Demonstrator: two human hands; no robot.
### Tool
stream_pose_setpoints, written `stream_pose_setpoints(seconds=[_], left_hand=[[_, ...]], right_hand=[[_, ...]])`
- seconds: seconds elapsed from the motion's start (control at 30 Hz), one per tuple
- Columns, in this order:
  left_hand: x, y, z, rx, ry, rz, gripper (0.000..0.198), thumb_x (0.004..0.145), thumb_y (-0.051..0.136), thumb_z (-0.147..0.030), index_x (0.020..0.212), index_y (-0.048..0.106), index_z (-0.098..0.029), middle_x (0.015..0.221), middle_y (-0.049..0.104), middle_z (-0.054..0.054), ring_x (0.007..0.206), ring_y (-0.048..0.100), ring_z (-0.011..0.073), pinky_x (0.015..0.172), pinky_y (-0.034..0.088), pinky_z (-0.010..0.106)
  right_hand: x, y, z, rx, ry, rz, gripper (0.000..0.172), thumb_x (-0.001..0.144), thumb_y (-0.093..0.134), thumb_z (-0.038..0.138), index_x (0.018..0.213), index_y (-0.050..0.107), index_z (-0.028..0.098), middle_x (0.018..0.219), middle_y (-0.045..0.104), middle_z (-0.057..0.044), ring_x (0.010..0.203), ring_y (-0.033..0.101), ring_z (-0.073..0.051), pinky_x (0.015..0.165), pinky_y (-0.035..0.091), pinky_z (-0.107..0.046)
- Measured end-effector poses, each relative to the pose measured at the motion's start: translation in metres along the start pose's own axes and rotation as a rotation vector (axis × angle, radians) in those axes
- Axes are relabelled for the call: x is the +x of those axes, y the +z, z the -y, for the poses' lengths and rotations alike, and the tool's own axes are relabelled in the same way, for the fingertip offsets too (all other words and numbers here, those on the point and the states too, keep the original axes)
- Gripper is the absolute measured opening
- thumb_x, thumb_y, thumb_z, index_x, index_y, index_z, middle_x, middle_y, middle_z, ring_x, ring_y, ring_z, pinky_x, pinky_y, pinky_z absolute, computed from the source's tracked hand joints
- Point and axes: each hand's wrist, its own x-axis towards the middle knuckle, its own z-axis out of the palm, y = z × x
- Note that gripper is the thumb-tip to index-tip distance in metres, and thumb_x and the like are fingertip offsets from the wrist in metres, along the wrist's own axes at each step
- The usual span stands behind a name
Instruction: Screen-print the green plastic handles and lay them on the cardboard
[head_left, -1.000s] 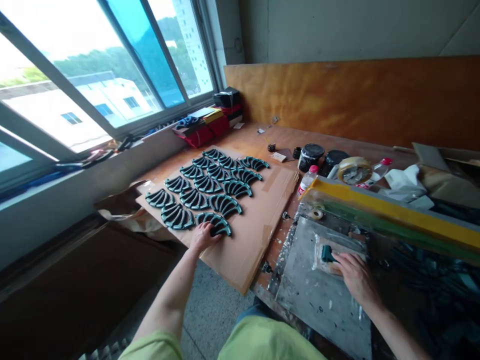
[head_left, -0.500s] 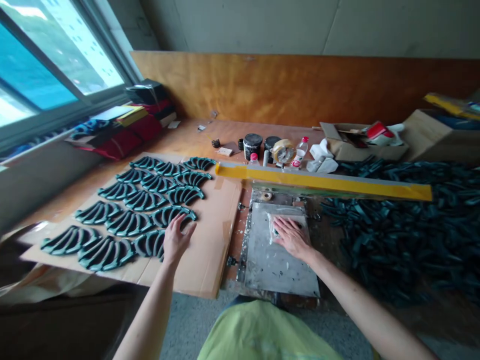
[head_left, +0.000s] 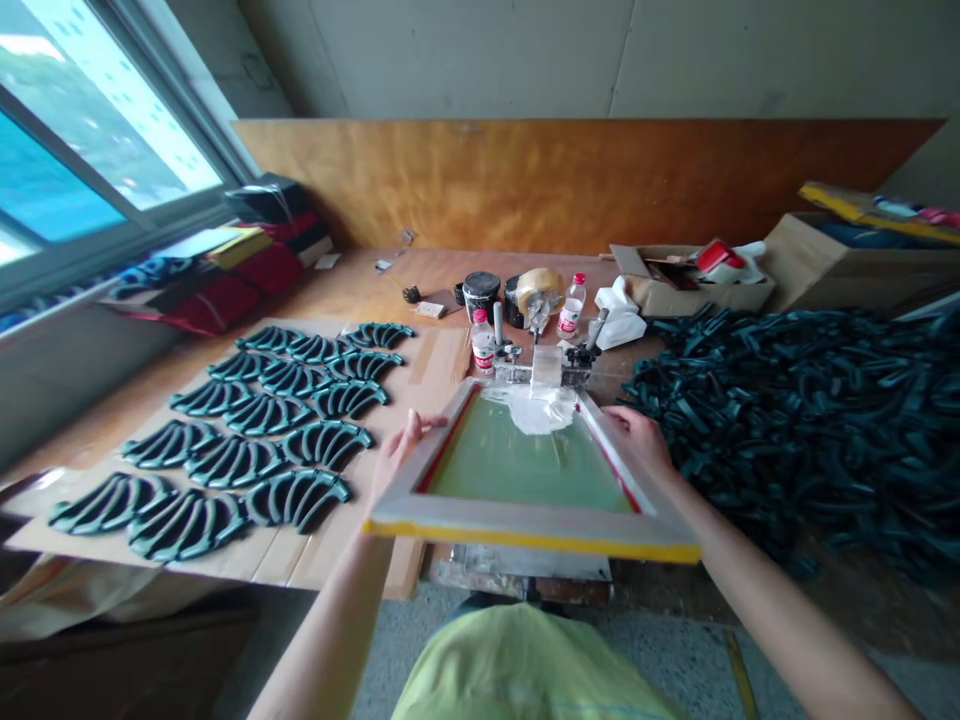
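A wooden screen-printing frame (head_left: 532, 528) with a yellow-taped front rail hangs tilted over the metal print bed (head_left: 525, 562), hinged at its far end. Its green mesh (head_left: 525, 475) has crumpled white plastic film (head_left: 532, 410) at the far side. My left hand (head_left: 397, 465) grips the left rail, and my right hand (head_left: 634, 440) holds the right rail. The bed is mostly hidden beneath the frame. To the left, rows of dark green fan-shaped printed pieces (head_left: 292, 498) lie on a cardboard sheet (head_left: 431, 370).
A large heap of dark green curved pieces (head_left: 795, 430) covers the bench to the right. Ink tins (head_left: 481, 295), plastic bottles (head_left: 571, 305) and a tape roll (head_left: 538, 295) stand beyond the hinge clamps (head_left: 540, 362). A cardboard box (head_left: 694, 295) sits at the back right.
The frame has swung down from its raised position over the bed. Both hands have moved onto its side rails, and my head has turned toward the middle of the bench.
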Motion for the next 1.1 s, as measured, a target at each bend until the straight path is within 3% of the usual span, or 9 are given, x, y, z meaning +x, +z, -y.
stream_pose_setpoints(seconds=[0.1,0.17,0.23,0.33,0.47,0.63,0.77,0.97,1.1], left_hand=[[-0.025,-0.014,0.042,0.040,-0.237,0.095,0.064,0.071,0.070,-0.059,0.120,0.066,-0.018,0.080,0.072,0.003,0.070,0.066,0.0197,0.059,0.051,0.026],[-0.033,-0.014,0.071,0.011,-0.333,0.120,0.089,0.067,0.074,-0.059,0.143,0.047,-0.021,0.078,0.072,0.001,0.069,0.067,0.0196,0.060,0.051,0.027],[-0.034,-0.010,0.096,-0.009,-0.381,0.120,0.107,0.065,0.076,-0.059,0.152,0.028,-0.022,0.073,0.069,-0.001,0.065,0.066,0.0183,0.058,0.051,0.026],[-0.032,-0.008,0.118,-0.020,-0.402,0.107,0.107,0.066,0.075,-0.058,0.153,0.024,-0.023,0.071,0.066,-0.003,0.062,0.064,0.0167,0.055,0.049,0.025],[-0.032,-0.011,0.125,-0.030,-0.402,0.109,0.096,0.070,0.073,-0.057,0.150,0.033,-0.024,0.078,0.066,-0.001,0.063,0.064,0.0154,0.054,0.048,0.024],[-0.034,-0.013,0.126,-0.053,-0.404,0.118,0.089,0.073,0.071,-0.056,0.148,0.035,-0.025,0.083,0.068,0.001,0.068,0.066,0.0168,0.057,0.051,0.025],[-0.035,-0.010,0.126,-0.060,-0.414,0.108,0.088,0.071,0.072,-0.058,0.146,0.039,-0.025,0.082,0.068,0.001,0.069,0.066,0.0181,0.058,0.050,0.026],[-0.036,-0.009,0.121,-0.008,-0.408,0.078,0.085,0.071,0.072,-0.058,0.142,0.043,-0.021,0.077,0.066,0.000,0.066,0.065,0.0172,0.056,0.049,0.025],[-0.037,-0.007,0.113,-0.009,-0.415,0.063,0.084,0.070,0.072,-0.058,0.140,0.045,-0.021,0.076,0.067,0.000,0.065,0.064,0.0169,0.056,0.049,0.025]], right_hand=[[0.035,0.005,0.017,-0.010,-0.074,-0.061,0.038,0.089,0.057,0.027,0.126,0.060,0.020,0.127,0.062,-0.010,0.108,0.063,-0.024,0.091,0.053,-0.038],[0.056,0.017,0.039,-0.082,-0.172,-0.030,0.054,0.081,0.067,0.022,0.134,0.053,0.019,0.139,0.052,-0.012,0.122,0.053,-0.025,0.100,0.048,-0.038],[0.071,0.030,0.059,-0.199,-0.215,0.072,0.057,0.077,0.071,0.017,0.131,0.053,0.017,0.134,0.055,-0.014,0.123,0.051,-0.027,0.100,0.045,-0.038],[0.080,0.044,0.076,-0.333,-0.149,0.276,0.031,0.080,0.068,0.016,0.110,0.063,0.017,0.106,0.067,-0.011,0.103,0.061,-0.025,0.088,0.048,-0.033],[0.058,0.050,0.079,-0.401,-0.150,0.387,0.011,0.084,0.059,0.016,0.093,0.065,0.016,0.093,0.069,-0.010,0.092,0.062,-0.024,0.080,0.046,-0.032],[0.011,0.032,0.074,-0.333,-0.459,0.472,0.025,0.082,0.049,0.003,0.089,0.067,0.018,0.090,0.068,-0.007,0.093,0.059,-0.021,0.076,0.044,-0.028],[0.014,0.017,0.070,-0.246,-0.536,0.548,0.021,0.080,0.054,0.004,0.084,0.066,0.021,0.084,0.067,-0.002,0.084,0.058,-0.017,0.070,0.042,-0.025],[0.001,0.042,0.067,-0.244,-0.463,0.290,0.025,0.084,0.050,0.004,0.092,0.068,0.018,0.093,0.068,-0.007,0.093,0.057,-0.020,0.078,0.045,-0.029],[-0.016,0.042,0.064,-0.157,-0.544,0.332,0.026,0.088,0.049,0.007,0.099,0.069,0.019,0.093,0.069,-0.007,0.093,0.059,-0.020,0.080,0.048,-0.030]])
